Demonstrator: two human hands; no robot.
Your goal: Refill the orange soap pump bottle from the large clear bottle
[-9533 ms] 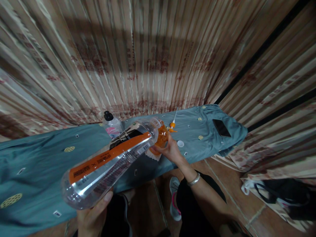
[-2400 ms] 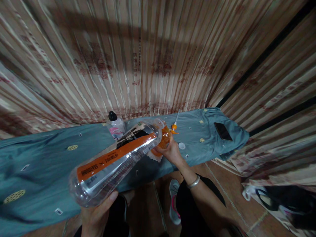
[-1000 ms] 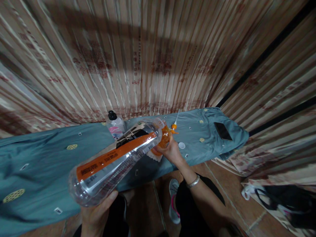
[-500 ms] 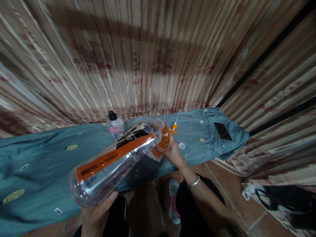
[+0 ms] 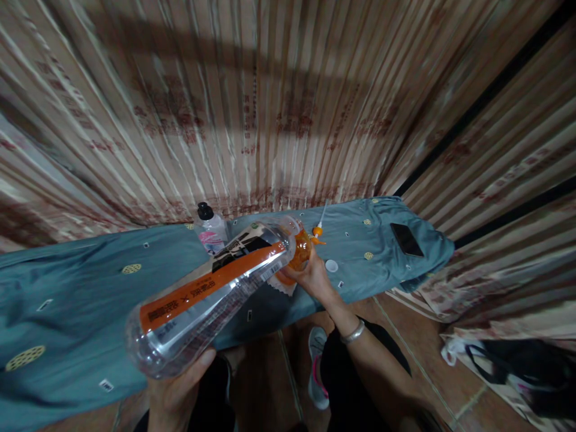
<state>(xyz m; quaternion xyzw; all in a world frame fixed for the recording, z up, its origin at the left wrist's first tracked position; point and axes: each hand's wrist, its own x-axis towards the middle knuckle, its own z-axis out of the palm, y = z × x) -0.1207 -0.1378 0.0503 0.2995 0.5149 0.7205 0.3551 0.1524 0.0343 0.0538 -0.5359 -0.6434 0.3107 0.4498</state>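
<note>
A large clear bottle (image 5: 211, 288) with an orange and silver label lies tilted across the middle, its neck end up to the right. My left hand (image 5: 180, 381) holds its base from below. The mouth of this bottle meets the top of an orange bottle (image 5: 300, 252), which my right hand (image 5: 310, 276) grips around its side. Whether liquid passes between them I cannot tell. Behind the orange bottle lies an orange pump head (image 5: 317, 231) with a pale tube. A round white cap (image 5: 332, 265) rests to the right of my right hand.
The long surface has a teal patterned cloth (image 5: 90, 288). On it stand a clear bottle with a black cap (image 5: 211, 231) at the back and a dark phone (image 5: 407, 240) at the right. Striped curtains (image 5: 270, 108) hang behind. A black bag (image 5: 535, 366) sits at the lower right.
</note>
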